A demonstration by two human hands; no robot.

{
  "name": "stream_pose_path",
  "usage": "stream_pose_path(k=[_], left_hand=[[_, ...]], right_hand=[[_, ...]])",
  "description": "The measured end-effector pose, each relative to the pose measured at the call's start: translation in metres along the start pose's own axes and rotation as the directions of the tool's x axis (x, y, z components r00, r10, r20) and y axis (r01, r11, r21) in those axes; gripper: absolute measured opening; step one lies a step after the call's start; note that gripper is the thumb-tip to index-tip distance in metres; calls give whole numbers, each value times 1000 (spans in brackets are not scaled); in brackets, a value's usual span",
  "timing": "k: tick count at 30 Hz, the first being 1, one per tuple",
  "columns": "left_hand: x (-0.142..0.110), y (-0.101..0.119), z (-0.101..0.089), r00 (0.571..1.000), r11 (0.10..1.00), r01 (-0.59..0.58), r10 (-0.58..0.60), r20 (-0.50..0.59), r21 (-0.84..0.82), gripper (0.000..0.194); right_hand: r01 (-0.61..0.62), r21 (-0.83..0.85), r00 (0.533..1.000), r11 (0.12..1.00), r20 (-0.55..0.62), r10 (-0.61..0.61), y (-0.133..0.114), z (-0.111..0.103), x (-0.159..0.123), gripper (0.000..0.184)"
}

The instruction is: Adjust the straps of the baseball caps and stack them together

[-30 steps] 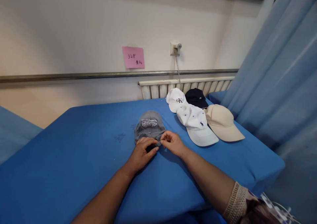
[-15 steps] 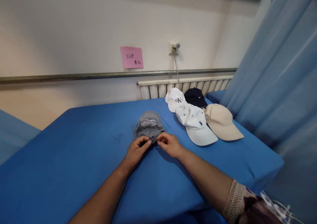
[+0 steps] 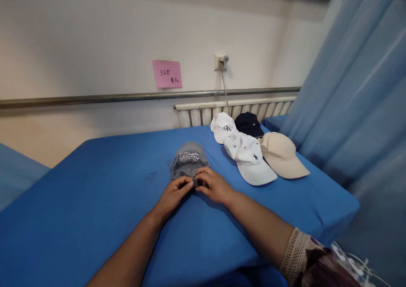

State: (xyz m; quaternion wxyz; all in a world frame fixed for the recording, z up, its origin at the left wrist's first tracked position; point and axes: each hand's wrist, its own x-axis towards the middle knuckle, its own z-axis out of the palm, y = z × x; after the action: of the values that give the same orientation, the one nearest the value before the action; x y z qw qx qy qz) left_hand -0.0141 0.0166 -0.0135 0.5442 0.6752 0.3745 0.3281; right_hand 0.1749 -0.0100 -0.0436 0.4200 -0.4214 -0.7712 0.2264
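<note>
The left hand (image 3: 174, 194) has its thumb and forefinger drawn together in a pinch on the narrow strap (image 3: 196, 182) at the near edge of a grey cap (image 3: 188, 161). The right hand (image 3: 215, 186) meets it from the other side, fingers bent and thumb tucked beneath, with a small dark gap between them; its tips are closed on the strap's other end, though how firmly I cannot tell. The two sets of fingertips almost touch – only a scrap of dark band shows between them.

The grey cap lies just beyond the hands, near the middle of the table, its rounded crown of matt, slightly mottled cloth towards the wall and its raised white lettering upside down. Under it spreads a smooth blue cloth (image 3: 95, 206), faintly creased, with darker marks just left of the cap.

To the right, four more caps sit in a group: a white cap with black letters (image 3: 223, 128), a domed navy cap (image 3: 248, 124), a softly dented white cap with a small dark emblem (image 3: 249, 160), and a beige cap (image 3: 282, 154) with a broad curved brim. The right forearm ends in a sleeve (image 3: 300, 255) with an openwork, lattice-like cuff.

Farther out run a ribbed radiator (image 3: 234, 106) and a round metal rail (image 3: 120, 97); a blue curtain (image 3: 342, 92) hangs in long folds – soft and heavy – at the right.
</note>
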Motion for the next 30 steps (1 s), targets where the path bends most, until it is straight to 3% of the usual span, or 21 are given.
stream_pose_path(k=[8, 13, 22, 30], left_hand=[[-1, 2, -5, 998, 999, 48, -48, -28, 8, 30], [0, 2, -3, 999, 998, 47, -47, -9, 31, 32], [-2, 3, -3, 996, 998, 54, -56, -65, -37, 28], [0, -2, -7, 994, 989, 80, -89, -67, -126, 27]], right_hand=[[5, 139, 1000, 990, 7, -6, 4, -3, 2, 28], [-38, 95, 999, 995, 1, 38, 1, -2, 2, 18], [19, 42, 995, 999, -98, -15, -2, 4, 2, 16], [-68, 96, 993, 993, -87, 76, 4, 10, 1, 18]])
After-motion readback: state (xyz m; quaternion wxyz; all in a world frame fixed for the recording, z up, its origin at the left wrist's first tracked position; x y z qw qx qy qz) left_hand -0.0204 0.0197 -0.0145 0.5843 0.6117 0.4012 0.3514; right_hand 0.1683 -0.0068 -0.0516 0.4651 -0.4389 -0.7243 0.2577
